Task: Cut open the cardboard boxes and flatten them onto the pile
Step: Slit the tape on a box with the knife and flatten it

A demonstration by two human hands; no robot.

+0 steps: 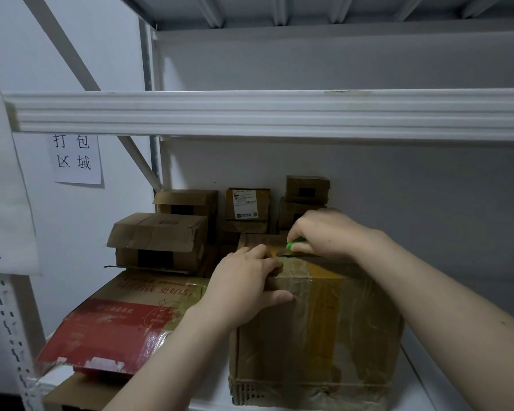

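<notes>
Obs.: the taped brown box (324,336) stands upright on the lower shelf (428,369). It is just beside a flattened red-printed carton (116,330) on its left, presumably the pile.

Right hand (327,232): grip clenched round a green-handled knife (294,244), blade end down at the tape (297,281) on the box top, towards the far edge.

Left hand (244,280): grip clamps the near top edge, fingers over the top and thumb on the front face, bracing.

Risks, as judged:
1. The left fingers lie near the blade and close to the seam line. If the cut is drawn towards the body and the blade breaks free, it could reach them.
2. The tape looks glossy, layered and wrinkled, so the blade could skid or snag and then jerk.
3. The small boxes (161,238) are stacked just behind. A stroke pushed away could knock them.
4. Blade depth cannot be seen. Whether anything is inside cannot be told either.
</notes>
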